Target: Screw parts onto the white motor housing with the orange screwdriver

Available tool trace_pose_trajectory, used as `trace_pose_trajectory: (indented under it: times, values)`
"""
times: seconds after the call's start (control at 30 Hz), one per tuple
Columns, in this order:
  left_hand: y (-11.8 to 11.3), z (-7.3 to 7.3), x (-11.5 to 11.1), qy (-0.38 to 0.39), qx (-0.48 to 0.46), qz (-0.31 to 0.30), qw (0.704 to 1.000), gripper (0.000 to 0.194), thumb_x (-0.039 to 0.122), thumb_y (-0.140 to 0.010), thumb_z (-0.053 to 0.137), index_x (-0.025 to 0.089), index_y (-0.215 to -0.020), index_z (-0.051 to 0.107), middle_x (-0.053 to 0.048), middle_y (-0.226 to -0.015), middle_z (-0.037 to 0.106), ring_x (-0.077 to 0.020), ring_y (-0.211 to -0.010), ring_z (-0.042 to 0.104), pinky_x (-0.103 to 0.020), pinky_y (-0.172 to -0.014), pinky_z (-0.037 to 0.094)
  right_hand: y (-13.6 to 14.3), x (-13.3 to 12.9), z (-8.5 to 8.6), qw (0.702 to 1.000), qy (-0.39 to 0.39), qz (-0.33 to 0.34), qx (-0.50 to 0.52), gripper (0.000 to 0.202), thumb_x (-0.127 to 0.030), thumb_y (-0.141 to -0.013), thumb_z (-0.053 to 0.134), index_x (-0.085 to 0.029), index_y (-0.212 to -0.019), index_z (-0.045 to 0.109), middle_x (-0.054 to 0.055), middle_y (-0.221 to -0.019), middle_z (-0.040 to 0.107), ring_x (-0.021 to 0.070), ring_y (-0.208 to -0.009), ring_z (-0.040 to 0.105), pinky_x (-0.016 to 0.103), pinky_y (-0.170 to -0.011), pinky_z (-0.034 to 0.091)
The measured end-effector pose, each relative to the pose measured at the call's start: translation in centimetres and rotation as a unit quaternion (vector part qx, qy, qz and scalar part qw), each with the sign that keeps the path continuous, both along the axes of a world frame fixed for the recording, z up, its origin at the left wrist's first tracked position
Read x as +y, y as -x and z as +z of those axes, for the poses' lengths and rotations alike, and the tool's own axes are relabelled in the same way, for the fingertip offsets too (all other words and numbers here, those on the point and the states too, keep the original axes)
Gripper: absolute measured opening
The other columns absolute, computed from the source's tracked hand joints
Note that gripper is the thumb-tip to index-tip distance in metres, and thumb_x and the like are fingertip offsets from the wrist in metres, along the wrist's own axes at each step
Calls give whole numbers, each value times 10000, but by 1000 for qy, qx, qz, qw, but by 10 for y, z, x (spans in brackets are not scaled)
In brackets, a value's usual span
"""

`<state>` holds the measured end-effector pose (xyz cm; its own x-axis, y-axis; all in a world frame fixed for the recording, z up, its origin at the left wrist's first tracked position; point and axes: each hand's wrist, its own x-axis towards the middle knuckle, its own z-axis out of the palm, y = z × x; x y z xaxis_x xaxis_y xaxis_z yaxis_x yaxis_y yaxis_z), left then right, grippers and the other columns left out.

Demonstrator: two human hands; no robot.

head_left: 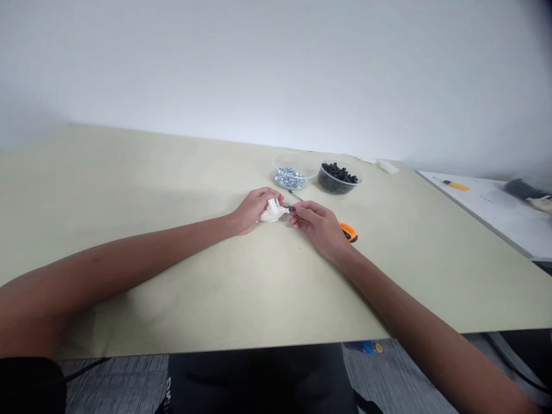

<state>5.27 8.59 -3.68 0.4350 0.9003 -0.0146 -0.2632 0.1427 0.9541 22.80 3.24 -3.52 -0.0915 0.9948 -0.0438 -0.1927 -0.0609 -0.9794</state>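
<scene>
Near the middle of the pale table, my left hand (pixel 253 210) is closed round a white plastic part (pixel 272 213) with an upright stub on top. The fingertips of my right hand (pixel 317 224) pinch a small black piece (pixel 290 209) against the right end of the white part. Just beyond the fingers lies a thin dark tool shaft (pixel 295 196), partly hidden by my right hand. An orange-handled tool (pixel 348 232) shows behind my right wrist, its other end hidden.
Behind my hands stand a clear bowl of shiny silvery pieces (pixel 289 179) and a clear bowl of black pieces (pixel 337 178). A white scrap (pixel 387 167) lies farther back. At the right, a white board (pixel 487 213) bears a yellow cutter (pixel 456 186) and a dark item.
</scene>
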Motion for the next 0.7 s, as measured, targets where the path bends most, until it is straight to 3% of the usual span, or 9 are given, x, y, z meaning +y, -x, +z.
trace_pose_trajectory:
  times: [0.7]
  values:
    - [0,0,-1,-25,13,-14,1000,132,273,-799,582,142,-809,567,-41,-841,621,-131,-711,592,-236,-544,440,0,0,0,999,-4,-18,-50,245,-310,-721,737,-137,-839,609,26,-775,598,107,-699,578,272,-703,471]
